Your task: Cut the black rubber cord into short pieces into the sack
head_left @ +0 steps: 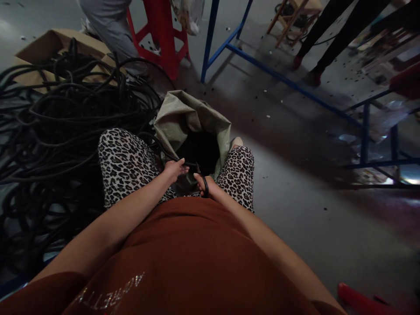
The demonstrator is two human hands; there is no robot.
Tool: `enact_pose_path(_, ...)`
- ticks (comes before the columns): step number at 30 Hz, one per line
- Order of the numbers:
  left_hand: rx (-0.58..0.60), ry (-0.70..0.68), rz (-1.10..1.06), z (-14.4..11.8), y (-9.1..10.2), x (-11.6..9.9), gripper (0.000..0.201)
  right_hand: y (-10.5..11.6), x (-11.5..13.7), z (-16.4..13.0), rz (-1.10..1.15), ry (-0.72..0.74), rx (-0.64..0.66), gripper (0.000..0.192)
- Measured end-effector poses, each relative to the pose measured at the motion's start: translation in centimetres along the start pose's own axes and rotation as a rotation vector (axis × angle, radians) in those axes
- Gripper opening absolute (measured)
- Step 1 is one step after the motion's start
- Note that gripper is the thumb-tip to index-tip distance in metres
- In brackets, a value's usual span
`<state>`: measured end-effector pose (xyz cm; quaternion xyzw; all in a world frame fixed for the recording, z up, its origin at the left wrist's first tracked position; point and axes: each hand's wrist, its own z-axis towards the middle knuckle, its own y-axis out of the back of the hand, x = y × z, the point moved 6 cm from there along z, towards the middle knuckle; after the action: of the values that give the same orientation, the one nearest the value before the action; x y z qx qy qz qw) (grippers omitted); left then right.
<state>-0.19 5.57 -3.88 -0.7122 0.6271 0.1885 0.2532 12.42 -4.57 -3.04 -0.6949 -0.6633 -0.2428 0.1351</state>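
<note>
**A:** What is on the far left?

**B:** A big tangled heap of black cable on the floor, with a cardboard box behind it; one strand leads from the heap toward the seated person's lap.

**A:** And the hands?

**B:** The left hand sits above the left knee, fingers curled round the black strand, pinching it where it comes in from the heap; just beside it, the right hand is closed on scissors, a dark handle loop round its fingers; the blades point toward the strand, but the light is too dim to tell whether they touch it.

**A:** Where does the cable sit, then?

**B:** Between the two hands, over the mouth of a greenish woven sack that stands open between the knees.

**A:** How would it handle?

**B:** By my judgement it is rubbery and limp, bending easily; light in a short length, though the heap would drag and snag; the sheath looks matt, so not slippery, and hardly fragile; the best hold is close to the working end, so it does not flop.

**A:** Further right?

**B:** Bare grey floor, a blue metal frame, and another person's dark legs at the top.
</note>
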Motion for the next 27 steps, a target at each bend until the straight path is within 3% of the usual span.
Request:
enact_pose_path(20, 0.019, 0.002, -0.052, 1.0, 0.4, 0.3, 0.021, 0.5, 1.0, -1.4, 0.039, 0.024, -0.014, 0.045)
enact_pose_path(27, 0.012, -0.014, -0.079, 0.7, 0.2, 0.0, 0.021, 0.0, 0.4, -1.8, 0.093, -0.085, 0.107, 0.055)
